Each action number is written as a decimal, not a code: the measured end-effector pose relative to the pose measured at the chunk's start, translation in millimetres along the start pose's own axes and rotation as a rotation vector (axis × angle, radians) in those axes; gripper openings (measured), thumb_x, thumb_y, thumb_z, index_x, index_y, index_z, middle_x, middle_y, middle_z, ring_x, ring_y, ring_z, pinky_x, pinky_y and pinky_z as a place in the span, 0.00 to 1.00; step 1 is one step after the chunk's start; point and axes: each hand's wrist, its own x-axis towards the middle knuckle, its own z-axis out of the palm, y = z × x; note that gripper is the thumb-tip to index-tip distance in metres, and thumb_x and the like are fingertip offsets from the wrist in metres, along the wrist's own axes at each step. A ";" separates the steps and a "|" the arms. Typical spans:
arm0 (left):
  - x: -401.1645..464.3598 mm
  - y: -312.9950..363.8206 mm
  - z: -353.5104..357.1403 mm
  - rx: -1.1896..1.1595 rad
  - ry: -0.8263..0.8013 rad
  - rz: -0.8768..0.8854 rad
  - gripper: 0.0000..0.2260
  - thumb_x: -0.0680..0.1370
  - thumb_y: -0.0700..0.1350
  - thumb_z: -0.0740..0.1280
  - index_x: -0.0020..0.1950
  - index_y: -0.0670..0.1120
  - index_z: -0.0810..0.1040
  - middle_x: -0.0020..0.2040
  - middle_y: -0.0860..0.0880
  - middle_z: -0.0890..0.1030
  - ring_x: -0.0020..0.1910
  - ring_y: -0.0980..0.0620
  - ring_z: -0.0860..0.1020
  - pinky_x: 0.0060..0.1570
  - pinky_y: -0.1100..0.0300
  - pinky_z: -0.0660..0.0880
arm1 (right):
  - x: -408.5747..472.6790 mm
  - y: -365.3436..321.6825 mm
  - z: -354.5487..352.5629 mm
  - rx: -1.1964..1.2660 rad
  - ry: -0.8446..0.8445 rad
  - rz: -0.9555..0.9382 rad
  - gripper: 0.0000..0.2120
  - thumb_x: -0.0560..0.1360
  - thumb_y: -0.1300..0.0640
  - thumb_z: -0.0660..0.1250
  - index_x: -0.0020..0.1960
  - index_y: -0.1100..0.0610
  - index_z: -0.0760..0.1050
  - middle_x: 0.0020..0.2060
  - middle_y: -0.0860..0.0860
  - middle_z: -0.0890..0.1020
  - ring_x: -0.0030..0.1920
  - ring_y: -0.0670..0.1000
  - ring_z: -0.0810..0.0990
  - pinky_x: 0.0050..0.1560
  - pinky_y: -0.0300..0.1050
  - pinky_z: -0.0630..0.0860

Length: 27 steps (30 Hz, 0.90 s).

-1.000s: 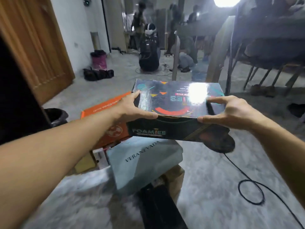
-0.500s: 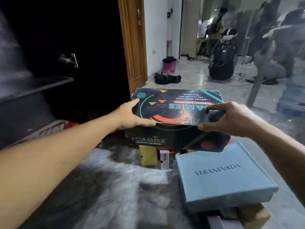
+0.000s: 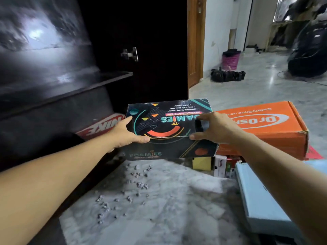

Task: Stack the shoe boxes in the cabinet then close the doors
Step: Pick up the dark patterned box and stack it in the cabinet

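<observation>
The black Skechers Foamies shoe box [image 3: 169,128] is in the air in front of the open dark cabinet [image 3: 74,110], gripped at both ends: the left hand [image 3: 126,132] clasps its left end with the thumb under the lid's front edge, and the right hand [image 3: 215,129] holds the right end, thumb low and fingers curled over the top. Inside the cabinet, below the shelf [image 3: 85,84], a red-and-white Nike box [image 3: 102,127] already lies on the bottom level, just beside the carried box's left end. To do this step well, I would keep the box level, clear the cabinet's front edge, and set it squarely on or beside the Nike box so that the edges line up. The orange Dr.Osha box [image 3: 270,128] and the pale blue box [image 3: 261,200] wait on the floor to the right, well apart from the cabinet.
</observation>
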 end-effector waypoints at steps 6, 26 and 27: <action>8.9 -42.6 -48.6 0.064 0.087 -0.169 0.53 0.57 0.51 0.83 0.77 0.51 0.59 0.74 0.49 0.66 0.71 0.51 0.65 0.58 0.64 0.61 | 48.0 -42.3 50.2 0.049 -0.100 -0.083 0.34 0.62 0.36 0.75 0.64 0.47 0.75 0.55 0.50 0.82 0.53 0.54 0.78 0.50 0.45 0.75; 164.5 -196.4 -131.9 -0.072 0.403 -0.334 0.51 0.58 0.49 0.83 0.76 0.47 0.61 0.71 0.47 0.70 0.68 0.51 0.69 0.58 0.62 0.65 | 303.3 -140.4 209.5 0.106 -0.168 -0.239 0.35 0.62 0.42 0.78 0.66 0.48 0.74 0.61 0.53 0.77 0.59 0.54 0.77 0.59 0.47 0.75; 174.2 -202.1 -136.8 -0.072 0.426 -0.337 0.51 0.58 0.49 0.83 0.76 0.47 0.61 0.72 0.47 0.70 0.69 0.50 0.69 0.58 0.62 0.65 | 318.1 -146.1 217.0 0.115 -0.166 -0.246 0.35 0.62 0.42 0.78 0.66 0.48 0.74 0.61 0.53 0.77 0.59 0.54 0.77 0.60 0.49 0.75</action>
